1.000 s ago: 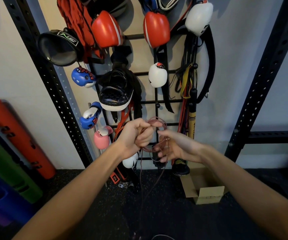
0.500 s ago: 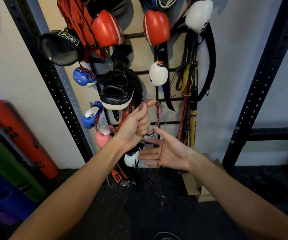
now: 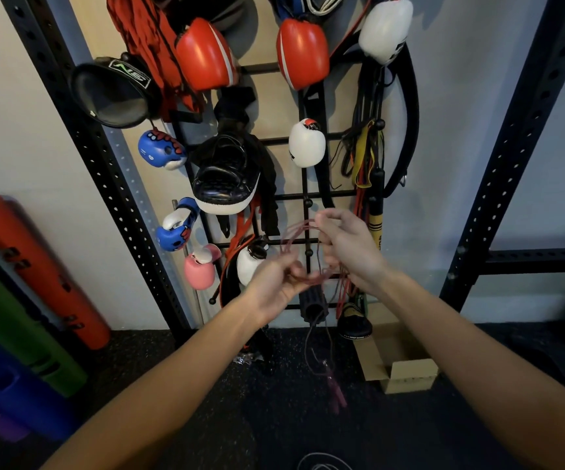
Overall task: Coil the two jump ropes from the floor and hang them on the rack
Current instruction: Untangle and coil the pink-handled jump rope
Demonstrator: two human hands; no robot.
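A thin pink jump rope (image 3: 296, 237) is looped into a coil between my two hands, in front of the black wall rack (image 3: 305, 198). My left hand (image 3: 274, 283) grips the bottom of the coil. My right hand (image 3: 349, 245) pinches its top and right side. The rope's loose end hangs down to the floor, where its pink handle (image 3: 335, 391) dangles. A second, pale rope (image 3: 322, 461) lies on the floor at the bottom edge of the view, only partly seen.
The rack holds boxing gloves (image 3: 303, 52), focus pads (image 3: 223, 178) and resistance bands (image 3: 366, 157). Black perforated uprights (image 3: 518, 147) flank it. An open cardboard box (image 3: 400, 361) sits on the dark floor at right; coloured foam rollers (image 3: 37, 273) lean at left.
My right hand, open under the rope before, has risen and closed on the coil's top. My left hand dropped from the top of the loops to the bottom. The pink handle now hangs in view.
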